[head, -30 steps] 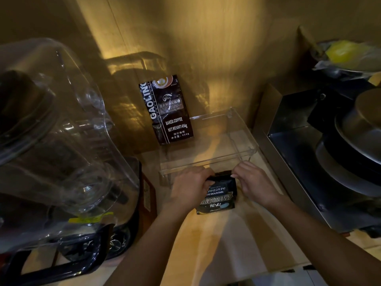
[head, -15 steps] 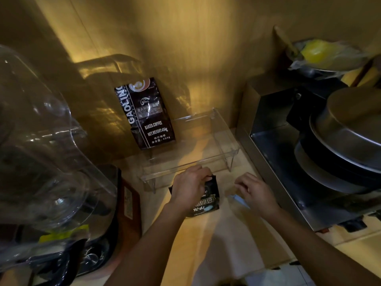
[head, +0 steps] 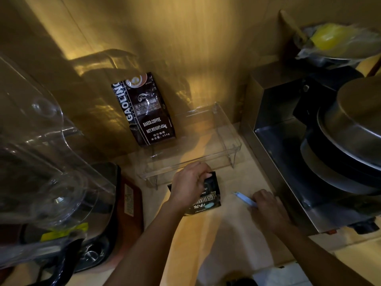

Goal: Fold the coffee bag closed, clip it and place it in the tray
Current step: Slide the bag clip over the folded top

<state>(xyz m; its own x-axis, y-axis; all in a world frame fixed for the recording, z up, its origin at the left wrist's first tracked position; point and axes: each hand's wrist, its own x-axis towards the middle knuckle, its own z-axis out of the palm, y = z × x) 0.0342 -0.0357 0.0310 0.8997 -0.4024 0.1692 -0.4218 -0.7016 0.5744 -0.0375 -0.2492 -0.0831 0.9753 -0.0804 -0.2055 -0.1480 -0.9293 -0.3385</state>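
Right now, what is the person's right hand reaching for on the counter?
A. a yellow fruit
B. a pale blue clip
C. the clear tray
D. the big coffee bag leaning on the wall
B: the right hand has its fingers on the pale blue clip lying on the counter, while the left hand pinches the small coffee bag shut.

We have one view only, from a wide-angle camera worn on the head, looking steeply down and forward over the counter toward the back wall. It sits close above both forearms, which enter from the bottom edge. The wide lens bends the scene's edges, so the counter's left and right sides curve inward.
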